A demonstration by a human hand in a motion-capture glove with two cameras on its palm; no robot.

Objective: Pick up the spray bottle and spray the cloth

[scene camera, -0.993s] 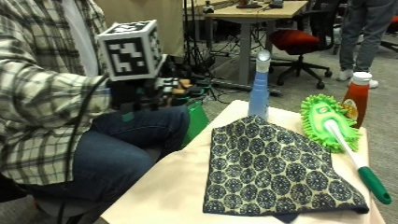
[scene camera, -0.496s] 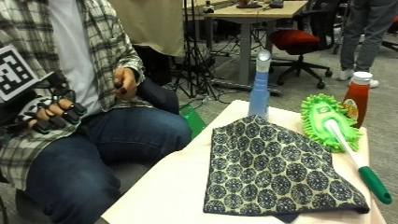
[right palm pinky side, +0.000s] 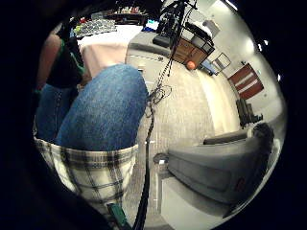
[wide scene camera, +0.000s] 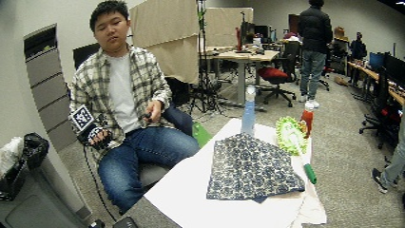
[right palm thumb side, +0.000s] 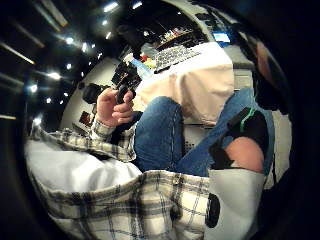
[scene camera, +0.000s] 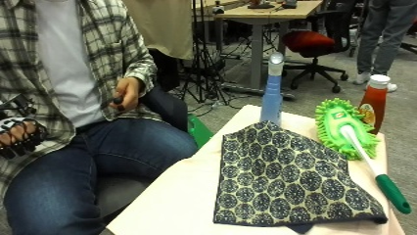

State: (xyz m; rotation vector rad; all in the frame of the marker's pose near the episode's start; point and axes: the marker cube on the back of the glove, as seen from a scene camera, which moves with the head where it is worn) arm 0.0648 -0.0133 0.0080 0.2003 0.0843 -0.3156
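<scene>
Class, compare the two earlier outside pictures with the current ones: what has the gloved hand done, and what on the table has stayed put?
The gloved right hand has dropped from chest height, near the table's edge, down to the person's side beside the thigh, and holds nothing. The spray bottle, cloth, green duster and sauce bottle stand as before; the bare hand stays over the lap.

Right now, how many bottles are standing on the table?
2. The blue spray bottle stands at the far edge behind the patterned cloth; the red sauce bottle stands at the far corner beside the green duster. None looks hidden.
</scene>
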